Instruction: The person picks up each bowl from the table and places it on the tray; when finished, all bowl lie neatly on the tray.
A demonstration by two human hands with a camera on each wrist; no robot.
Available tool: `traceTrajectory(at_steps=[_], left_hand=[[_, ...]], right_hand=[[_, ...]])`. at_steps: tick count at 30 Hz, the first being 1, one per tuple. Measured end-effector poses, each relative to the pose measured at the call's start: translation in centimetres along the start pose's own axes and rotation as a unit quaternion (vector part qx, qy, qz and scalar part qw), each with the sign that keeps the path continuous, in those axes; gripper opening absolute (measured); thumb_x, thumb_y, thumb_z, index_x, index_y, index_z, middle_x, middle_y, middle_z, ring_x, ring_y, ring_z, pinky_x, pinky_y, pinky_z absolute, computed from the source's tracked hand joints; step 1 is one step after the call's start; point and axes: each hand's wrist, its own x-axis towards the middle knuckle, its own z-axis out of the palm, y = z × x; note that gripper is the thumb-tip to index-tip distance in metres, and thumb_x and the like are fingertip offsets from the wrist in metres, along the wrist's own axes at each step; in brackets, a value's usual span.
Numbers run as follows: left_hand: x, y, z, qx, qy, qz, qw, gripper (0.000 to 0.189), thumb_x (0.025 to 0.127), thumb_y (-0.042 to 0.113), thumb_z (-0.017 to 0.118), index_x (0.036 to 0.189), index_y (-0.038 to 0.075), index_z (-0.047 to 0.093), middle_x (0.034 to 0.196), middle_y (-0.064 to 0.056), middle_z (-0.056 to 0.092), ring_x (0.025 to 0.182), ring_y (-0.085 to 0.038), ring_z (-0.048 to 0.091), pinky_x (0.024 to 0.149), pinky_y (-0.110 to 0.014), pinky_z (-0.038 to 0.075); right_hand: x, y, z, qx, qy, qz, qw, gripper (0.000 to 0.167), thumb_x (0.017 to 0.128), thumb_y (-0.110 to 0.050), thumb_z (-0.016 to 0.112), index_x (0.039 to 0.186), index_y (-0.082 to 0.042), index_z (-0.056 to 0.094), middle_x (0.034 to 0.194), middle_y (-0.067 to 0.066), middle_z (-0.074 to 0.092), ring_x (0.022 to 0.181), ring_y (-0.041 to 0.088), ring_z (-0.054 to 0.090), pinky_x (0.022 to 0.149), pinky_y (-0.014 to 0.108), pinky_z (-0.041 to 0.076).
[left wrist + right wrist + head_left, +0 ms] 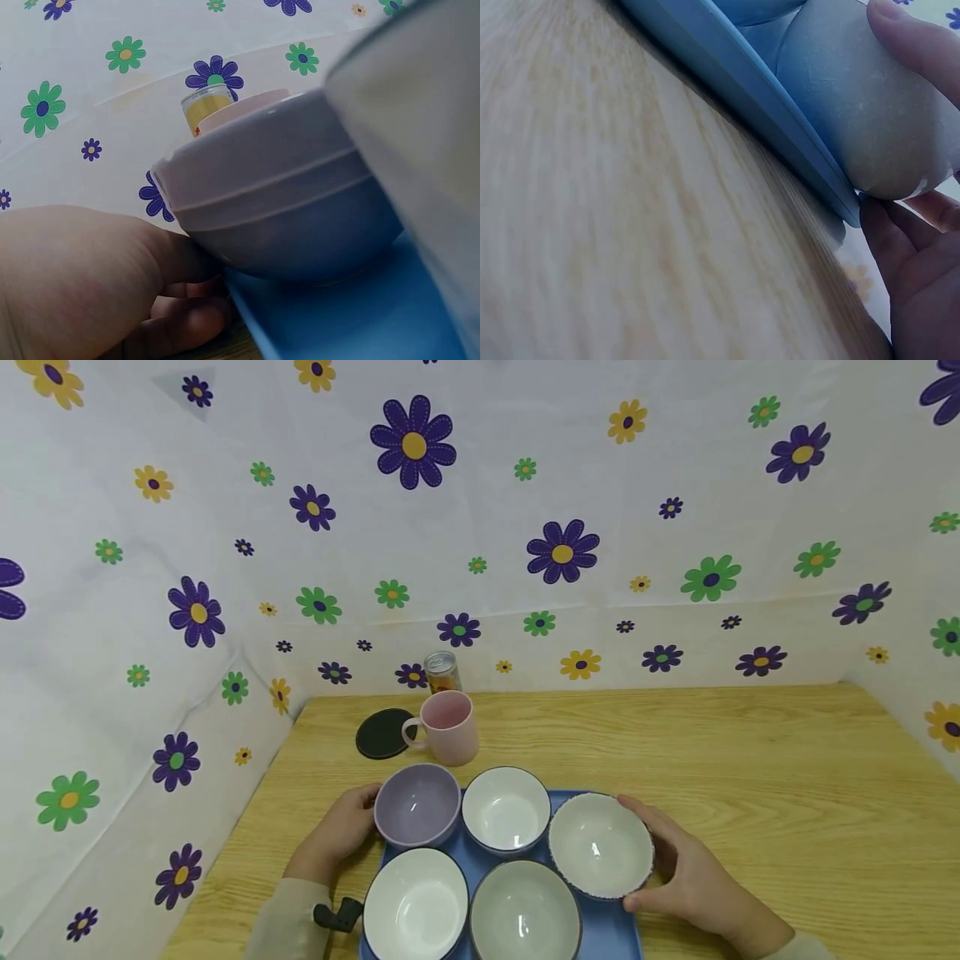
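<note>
Five bowls stand on a blue tray (611,927). My right hand (693,877) holds the speckle-rimmed whitish bowl (600,847) at the right, its thumb on the near side and fingers round the far side. At the tray's left edge my left hand (345,827) reaches to the purple bowl (417,806); its fingers bend low beside the tray's rim in the left wrist view, partly hidden, and I cannot tell whether they grip bowl or tray. Between these sits a dark-rimmed white bowl (506,810). Nearer are another white bowl (415,906) and a greyish bowl (525,914).
Behind the purple bowl stands a pink mug (453,735), beside a round black coaster (384,733). A drink can (442,671) is behind the mug. The wooden table (750,760) meets a flower-patterned cloth (480,527) at the back and sides.
</note>
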Motion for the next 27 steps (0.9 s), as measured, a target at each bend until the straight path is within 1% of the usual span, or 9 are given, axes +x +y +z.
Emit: traceTrajectory(at_steps=[3, 7, 11, 15, 17, 22, 27], left_hand=[[-0.02, 0.02, 0.00, 0.000, 0.000, 0.000, 1.0000, 0.025, 0.100, 0.007, 0.054, 0.120, 0.001, 0.068, 0.094, -0.008, 0.067, 0.081, -0.020, 0.061, 0.071, -0.031, 0.051], [-0.13, 0.09, 0.01, 0.005, 0.000, 0.001, 1.0000, 0.026, 0.100, 0.007, 0.054, 0.121, 0.001, 0.068, 0.096, -0.008, 0.067, 0.084, -0.020, 0.061, 0.072, -0.031, 0.051], [-0.23, 0.20, -0.02, 0.010, 0.003, 0.001, 0.9999, 0.026, 0.099, 0.008, 0.055, 0.120, 0.002, 0.069, 0.098, -0.007, 0.067, 0.085, -0.019, 0.061, 0.073, -0.030, 0.051], [-0.22, 0.28, -0.11, 0.005, 0.000, 0.005, 1.0000, 0.025, 0.099, 0.007, 0.055, 0.119, 0.001, 0.068, 0.097, -0.008, 0.067, 0.083, -0.019, 0.060, 0.071, -0.030, 0.051], [-0.23, 0.28, -0.17, 0.005, -0.002, 0.010, 0.9999, 0.025, 0.099, 0.007, 0.054, 0.120, 0.000, 0.068, 0.097, -0.009, 0.067, 0.082, -0.019, 0.060, 0.070, -0.031, 0.051], [-0.32, 0.42, -0.19, 0.007, -0.001, 0.008, 0.9999, 0.027, 0.100, 0.008, 0.055, 0.123, 0.001, 0.067, 0.100, -0.008, 0.067, 0.084, -0.019, 0.060, 0.072, -0.032, 0.051], [-0.27, 0.29, -0.18, 0.006, -0.003, 0.008, 0.9999, 0.027, 0.100, 0.007, 0.054, 0.122, 0.001, 0.067, 0.097, -0.008, 0.067, 0.083, -0.019, 0.060, 0.072, -0.031, 0.051]], right_hand=[[-0.01, 0.05, -0.06, -0.005, -0.010, -0.004, 0.9999, 0.106, 0.067, 0.004, 0.089, 0.155, 0.001, 0.029, 0.149, 0.008, 0.043, 0.128, 0.006, 0.051, 0.100, 0.020, 0.044], [-0.04, 0.09, -0.18, -0.010, -0.021, -0.014, 0.9996, 0.105, 0.068, 0.004, 0.089, 0.155, -0.001, 0.031, 0.146, 0.020, 0.044, 0.126, 0.008, 0.052, 0.099, 0.019, 0.044], [-0.03, -0.02, -0.23, -0.010, -0.023, -0.009, 0.9996, 0.106, 0.068, 0.003, 0.089, 0.156, -0.001, 0.029, 0.147, 0.027, 0.041, 0.128, 0.007, 0.051, 0.099, 0.019, 0.044], [0.01, -0.13, -0.26, -0.005, -0.031, -0.001, 0.9995, 0.105, 0.071, 0.002, 0.088, 0.156, 0.000, 0.027, 0.149, 0.028, 0.040, 0.129, 0.007, 0.051, 0.099, 0.020, 0.044], [0.01, -0.10, -0.28, -0.002, -0.036, -0.003, 0.9994, 0.105, 0.071, 0.002, 0.088, 0.156, 0.001, 0.026, 0.149, 0.028, 0.040, 0.129, 0.008, 0.051, 0.100, 0.020, 0.043], [0.00, -0.11, -0.25, 0.011, -0.044, -0.006, 0.9989, 0.105, 0.073, 0.002, 0.087, 0.157, -0.001, 0.025, 0.151, 0.025, 0.040, 0.131, 0.008, 0.049, 0.102, 0.019, 0.041], [0.05, -0.23, -0.25, 0.025, -0.051, 0.006, 0.9984, 0.103, 0.076, -0.001, 0.086, 0.158, -0.005, 0.024, 0.152, 0.023, 0.040, 0.133, 0.008, 0.047, 0.103, 0.018, 0.039]])
